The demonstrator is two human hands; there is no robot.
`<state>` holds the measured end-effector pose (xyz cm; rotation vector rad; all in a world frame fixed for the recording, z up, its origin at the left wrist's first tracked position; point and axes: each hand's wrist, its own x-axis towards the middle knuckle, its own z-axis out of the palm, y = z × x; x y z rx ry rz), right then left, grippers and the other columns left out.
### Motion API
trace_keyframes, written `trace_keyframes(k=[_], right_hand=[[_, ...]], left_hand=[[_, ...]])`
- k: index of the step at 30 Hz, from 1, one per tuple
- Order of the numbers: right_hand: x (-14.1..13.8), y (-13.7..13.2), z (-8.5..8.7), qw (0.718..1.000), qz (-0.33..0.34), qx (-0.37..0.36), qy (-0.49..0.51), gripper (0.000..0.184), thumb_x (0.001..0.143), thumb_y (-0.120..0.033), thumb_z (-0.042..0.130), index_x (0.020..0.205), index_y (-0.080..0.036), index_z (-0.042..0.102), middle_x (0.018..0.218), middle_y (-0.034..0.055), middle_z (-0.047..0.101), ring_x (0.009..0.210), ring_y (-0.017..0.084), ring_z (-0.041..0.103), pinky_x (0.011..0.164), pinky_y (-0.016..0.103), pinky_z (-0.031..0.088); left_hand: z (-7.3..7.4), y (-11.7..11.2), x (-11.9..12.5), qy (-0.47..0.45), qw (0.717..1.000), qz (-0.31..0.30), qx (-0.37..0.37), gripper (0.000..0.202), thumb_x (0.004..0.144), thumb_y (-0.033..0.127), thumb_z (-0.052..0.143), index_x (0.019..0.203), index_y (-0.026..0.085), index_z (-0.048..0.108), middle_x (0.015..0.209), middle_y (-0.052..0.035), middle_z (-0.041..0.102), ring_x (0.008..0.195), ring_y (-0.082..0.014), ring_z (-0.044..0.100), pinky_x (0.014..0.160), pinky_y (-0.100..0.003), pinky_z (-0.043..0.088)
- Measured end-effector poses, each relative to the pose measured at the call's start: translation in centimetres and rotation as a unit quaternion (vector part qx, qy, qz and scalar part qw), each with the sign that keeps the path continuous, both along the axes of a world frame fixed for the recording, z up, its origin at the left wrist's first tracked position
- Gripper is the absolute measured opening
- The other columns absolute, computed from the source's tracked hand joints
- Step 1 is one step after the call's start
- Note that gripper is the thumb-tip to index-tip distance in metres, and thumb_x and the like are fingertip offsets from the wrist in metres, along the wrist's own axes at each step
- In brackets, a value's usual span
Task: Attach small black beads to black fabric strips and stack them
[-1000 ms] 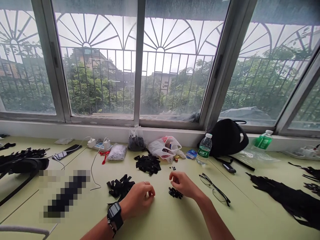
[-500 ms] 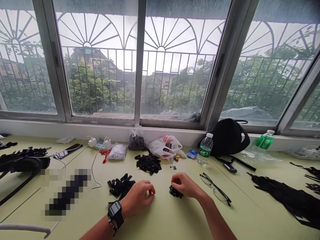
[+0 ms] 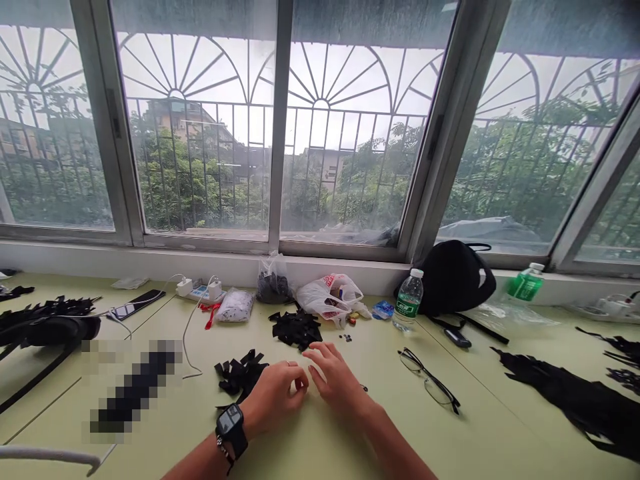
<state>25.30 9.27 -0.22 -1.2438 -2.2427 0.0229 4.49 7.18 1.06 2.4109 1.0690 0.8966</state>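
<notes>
Head view: the left hand (image 3: 277,395) is curled with fingertips pinched, on what I cannot tell, and the right hand (image 3: 334,381) lies beside it with fingers spread, grasping nothing. Black pieces (image 3: 242,373) sit just left of the left hand. The green label on the water bottle (image 3: 409,301), beyond the right hand, is unreadable.

I have the left hand (image 3: 275,393) and right hand (image 3: 335,380) close together on the desk (image 3: 500,433), near its front edge and about midway along. A heap of strap pieces (image 3: 240,373) lies just left of the left hand, and a second heap (image 3: 297,328) lies behind both hands. Along the far edge, from left to right, I see a phone (image 3: 135,304), power strip (image 3: 200,291), plastic bag (image 3: 325,293), water bottle (image 3: 409,300) and backpack (image 3: 455,277). Spectacles (image 3: 430,383) lie right of the right hand.
</notes>
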Motion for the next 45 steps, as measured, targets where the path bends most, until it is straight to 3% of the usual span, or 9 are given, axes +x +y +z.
trace_keyframes(k=[4, 10, 18, 23, 28, 32, 37, 41, 45], right_hand=[[-0.6, 0.7, -1.1, 0.997, -0.039, 0.0, -0.062, 0.044, 0.096, -0.023, 0.048, 0.137, -0.028, 0.063, 0.151, 0.0097, 0.051, 0.14, 0.033, 0.04, 0.112, 0.05, 0.036], [-0.3, 1.4, -1.3, 0.998, -0.032, -0.026, -0.048, 0.046, 0.095, -0.021, 0.048, 0.139, -0.02, 0.061, 0.147, 0.0101, 0.057, 0.143, 0.035, 0.037, 0.114, 0.053, 0.034], [0.2, 1.9, -0.5, 0.99, 0.006, 0.031, 0.135, 0.039, 0.095, -0.024, 0.053, 0.131, -0.015, 0.066, 0.131, 0.015, 0.065, 0.128, 0.03, 0.053, 0.111, 0.049, 0.044], [0.0, 1.6, 0.1, 0.966, 0.028, -0.023, 0.256, 0.037, 0.093, -0.032, 0.06, 0.127, -0.02, 0.069, 0.131, 0.0129, 0.066, 0.123, 0.029, 0.06, 0.106, 0.048, 0.049], [-0.6, 1.1, 0.8, 0.916, 0.066, -0.148, 0.368, 0.024, 0.087, -0.039, 0.073, 0.1, -0.02, 0.078, 0.104, 0.0094, 0.075, 0.096, 0.026, 0.07, 0.09, 0.04, 0.056], [-0.7, 0.6, 1.4, 0.863, 0.084, -0.223, 0.445, 0.021, 0.078, -0.037, 0.081, 0.087, -0.019, 0.077, 0.083, 0.0049, 0.074, 0.079, 0.021, 0.066, 0.075, 0.033, 0.053], [-0.8, -0.5, 3.0, 0.81, 0.118, -0.275, 0.505, 0.016, 0.074, -0.03, 0.082, 0.085, -0.02, 0.075, 0.077, 0.002, 0.07, 0.075, 0.017, 0.06, 0.075, 0.031, 0.048], [-1.0, -1.3, 3.9, 0.759, 0.148, -0.316, 0.55, 0.014, 0.074, -0.026, 0.079, 0.085, -0.02, 0.074, 0.08, 0.0012, 0.068, 0.078, 0.017, 0.06, 0.08, 0.031, 0.047], [-1.0, -1.1, 3.6, 0.717, 0.161, -0.348, 0.582, 0.011, 0.071, -0.021, 0.075, 0.082, -0.02, 0.073, 0.08, 0.0001, 0.065, 0.073, 0.015, 0.057, 0.076, 0.029, 0.046]], left_hand=[[-0.2, 0.1, 0.1, 0.005, 1.0, 0.02, 0.004, 0.017, 0.078, 0.009, 0.061, 0.082, 0.023, 0.07, 0.08, 0.0014, 0.071, 0.074, -0.015, 0.061, 0.071, -0.025, 0.041], [-0.3, 0.1, 0.2, 0.015, 1.0, 0.028, -0.001, 0.018, 0.079, 0.01, 0.059, 0.082, 0.023, 0.071, 0.079, 0.0019, 0.071, 0.069, -0.014, 0.06, 0.068, -0.025, 0.04], [-0.4, 0.3, 0.1, -0.01, 0.997, 0.071, -0.005, 0.019, 0.082, 0.013, 0.058, 0.092, 0.024, 0.07, 0.09, -0.0002, 0.071, 0.072, -0.0156, 0.061, 0.068, -0.027, 0.043], [-0.5, 0.6, 0.0, -0.046, 0.994, 0.103, 0.01, 0.024, 0.086, 0.017, 0.06, 0.107, 0.025, 0.067, 0.103, -0.0032, 0.07, 0.087, -0.0206, 0.064, 0.077, -0.031, 0.049], [-1.0, 1.0, 0.0, -0.116, 0.985, 0.127, 0.033, 0.039, 0.093, 0.024, 0.059, 0.132, 0.025, 0.056, 0.126, -0.0078, 0.065, 0.106, -0.0251, 0.063, 0.092, -0.039, 0.051], [-1.0, 1.1, 0.0, -0.145, 0.983, 0.117, 0.009, 0.037, 0.098, 0.032, 0.056, 0.135, 0.026, 0.056, 0.132, -0.0077, 0.065, 0.101, -0.0233, 0.066, 0.091, -0.041, 0.053], [-0.4, 0.6, 0.2, -0.162, 0.984, 0.069, -0.03, 0.036, 0.099, 0.038, 0.058, 0.133, 0.028, 0.061, 0.125, -0.0059, 0.071, 0.098, -0.0222, 0.066, 0.087, -0.039, 0.053], [-0.1, 0.2, 0.4, -0.154, 0.987, 0.02, -0.03, 0.04, 0.095, 0.034, 0.064, 0.135, 0.03, 0.061, 0.118, -0.0052, 0.073, 0.102, -0.0225, 0.065, 0.091, -0.038, 0.052], [0.1, 0.2, 0.5, -0.148, 0.989, 0.009, -0.023, 0.019, 0.095, 0.027, 0.064, 0.112, 0.027, 0.073, 0.101, -0.0023, 0.075, 0.092, -0.0199, 0.064, 0.084, -0.033, 0.05]])
